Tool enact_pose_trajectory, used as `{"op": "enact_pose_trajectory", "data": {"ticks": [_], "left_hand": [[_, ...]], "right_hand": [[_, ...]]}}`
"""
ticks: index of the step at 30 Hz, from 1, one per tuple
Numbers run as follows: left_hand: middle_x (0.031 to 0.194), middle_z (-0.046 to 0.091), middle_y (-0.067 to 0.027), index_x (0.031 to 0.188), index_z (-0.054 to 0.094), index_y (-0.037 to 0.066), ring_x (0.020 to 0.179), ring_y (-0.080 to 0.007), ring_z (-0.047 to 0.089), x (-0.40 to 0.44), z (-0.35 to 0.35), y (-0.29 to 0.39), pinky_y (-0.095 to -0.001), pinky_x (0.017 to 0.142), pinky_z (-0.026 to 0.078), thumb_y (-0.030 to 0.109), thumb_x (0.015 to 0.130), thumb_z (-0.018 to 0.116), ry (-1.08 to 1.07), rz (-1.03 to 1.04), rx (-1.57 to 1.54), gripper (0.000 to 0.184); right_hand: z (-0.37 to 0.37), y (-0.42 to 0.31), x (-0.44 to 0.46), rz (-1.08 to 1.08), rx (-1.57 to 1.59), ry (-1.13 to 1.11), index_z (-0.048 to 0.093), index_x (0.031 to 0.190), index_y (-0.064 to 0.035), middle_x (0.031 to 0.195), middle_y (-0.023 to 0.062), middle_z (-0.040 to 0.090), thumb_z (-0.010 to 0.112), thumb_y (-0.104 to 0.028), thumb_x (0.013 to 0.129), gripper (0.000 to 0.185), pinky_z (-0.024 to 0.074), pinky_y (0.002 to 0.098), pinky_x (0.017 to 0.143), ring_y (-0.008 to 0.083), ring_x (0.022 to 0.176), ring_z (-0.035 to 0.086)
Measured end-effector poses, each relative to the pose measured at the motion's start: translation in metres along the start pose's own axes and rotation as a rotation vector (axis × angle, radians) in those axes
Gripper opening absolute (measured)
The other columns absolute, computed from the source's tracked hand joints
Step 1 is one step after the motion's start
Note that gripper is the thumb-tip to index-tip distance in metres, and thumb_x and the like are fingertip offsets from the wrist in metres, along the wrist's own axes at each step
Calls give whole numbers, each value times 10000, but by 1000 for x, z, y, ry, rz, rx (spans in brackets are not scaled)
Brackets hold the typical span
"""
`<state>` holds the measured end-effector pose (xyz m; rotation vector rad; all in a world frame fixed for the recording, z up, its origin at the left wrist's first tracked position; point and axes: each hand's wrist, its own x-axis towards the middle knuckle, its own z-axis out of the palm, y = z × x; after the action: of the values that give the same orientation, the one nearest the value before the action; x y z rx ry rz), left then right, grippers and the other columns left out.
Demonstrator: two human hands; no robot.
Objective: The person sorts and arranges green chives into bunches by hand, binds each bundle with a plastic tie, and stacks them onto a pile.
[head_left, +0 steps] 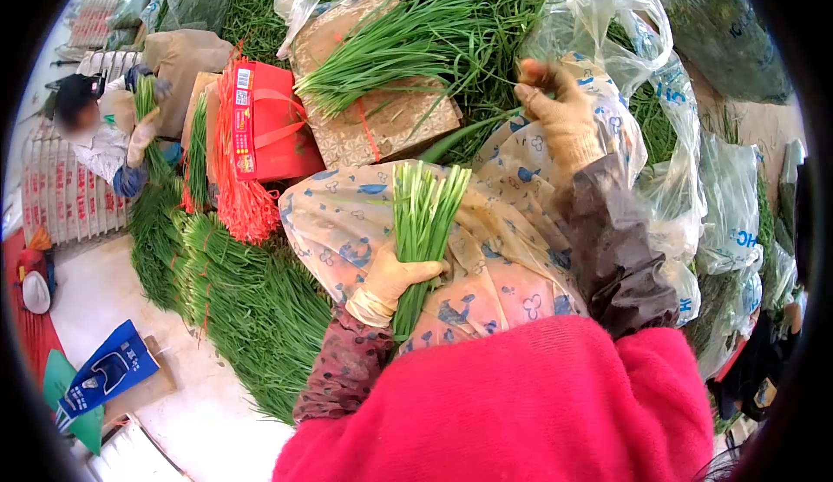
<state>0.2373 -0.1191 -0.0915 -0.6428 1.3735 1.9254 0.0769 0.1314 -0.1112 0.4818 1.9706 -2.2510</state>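
My left hand (395, 284), in a pale glove, is closed round a bunch of green chives (423, 226), cut pale ends upward, above my lap. My right hand (562, 113), in a tan glove, is raised over the printed plastic sheet (512, 183) on my lap. Its fingers are bent, with the tips smeared by motion, so whether they hold anything is unclear. Beyond it lies a heap of loose chives (495, 44). More chives (390, 48) lie across a patterned box (382, 126) in front of me.
A red bag (273, 126) with red ties (247, 200) stands left of the box. Bundled chives (252, 291) are piled at my left. Clear plastic bags (677, 152) stand at my right. At far left, another person (108, 131) holds chives. A blue cardboard piece (113, 369) lies on the floor.
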Motion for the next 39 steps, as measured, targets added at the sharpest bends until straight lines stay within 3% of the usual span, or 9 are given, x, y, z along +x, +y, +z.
{"op": "enact_pose_trajectory", "data": {"ticks": [3, 9, 15, 19, 25, 31, 33, 35, 39], "left_hand": [[951, 636, -51, 1141, 571, -2, 804, -148, 627, 3, 1, -3, -290, 683, 537, -14, 708, 746, 73, 42, 4, 467], [1024, 613, -30, 1244, 517, 3, 909, -134, 587, 9, 3, -4, -277, 806, 492, 5, 681, 750, 154, 108, 267, 609], [1100, 634, -124, 1277, 467, -26, 1018, -229, 603, 13, 7, -20, -305, 899, 462, 107, 669, 765, 321, 46, 776, 690], [1103, 635, -223, 1389, 383, 74, 1052, -356, 606, 13, 8, -20, -378, 909, 470, 195, 664, 745, 268, 44, 824, 820], [1130, 621, -111, 1367, 404, 28, 1007, -210, 597, 1, 1, -14, -322, 873, 477, 196, 753, 750, -6, 161, 405, 724], [1154, 580, -43, 1341, 434, 7, 974, -130, 562, -4, -2, -13, -260, 825, 477, 358, 879, 676, -126, 197, 74, 629], [1141, 584, -49, 1343, 436, 9, 959, -123, 561, -10, -1, -7, -245, 813, 477, 401, 896, 646, -137, 121, 20, 630], [1129, 589, -44, 1347, 442, 20, 948, -118, 565, -15, 4, 4, -245, 795, 482, 439, 942, 555, -141, 35, -78, 594], [1147, 598, -48, 1345, 453, 29, 974, -121, 578, -18, 10, 8, -246, 822, 491, 433, 962, 511, -113, 73, -182, 560]], "right_hand": [[0, -8, 1, -727, -652, 21, 650, 1015, -26, 919, 69, 657, 732, -89, 778, 259, 525, 317, 747, 199, 839, 631], [58, -30, -72, -495, -1040, -728, 601, 1089, -110, 847, 130, 668, 675, -378, 811, 394, 523, 398, 628, 322, 783, 658], [78, -3, -71, -489, -1469, -933, 583, 982, -63, 736, 107, 662, 662, -233, 799, 262, 519, 423, 560, 304, 706, 672], [66, 16, -33, -368, -1545, -531, 597, 988, -67, 761, 107, 671, 631, -170, 812, 207, 529, 422, 604, 313, 738, 677], [3, -1, 6, -191, -1292, -157, 508, 1292, -144, 1060, 134, 669, 639, -163, 843, 468, 537, 369, 735, 296, 874, 671], [7, 22, -29, 116, -12, -820, 420, 1358, 8, 1146, 88, 587, 733, -190, 826, 648, 453, 310, 933, 194, 1067, 559], [25, 2, -50, 366, 9, -795, 451, 1339, 2, 1189, 62, 577, 709, -110, 828, 583, 454, 289, 915, 142, 1064, 552], [36, 6, -55, 186, -433, -708, 550, 1238, -1, 1045, 26, 623, 661, -84, 852, 410, 483, 237, 775, 94, 908, 583], [27, 9, -55, 267, -285, -732, 566, 1208, 5, 986, 16, 623, 642, -65, 855, 368, 474, 239, 769, 88, 858, 578]]}}
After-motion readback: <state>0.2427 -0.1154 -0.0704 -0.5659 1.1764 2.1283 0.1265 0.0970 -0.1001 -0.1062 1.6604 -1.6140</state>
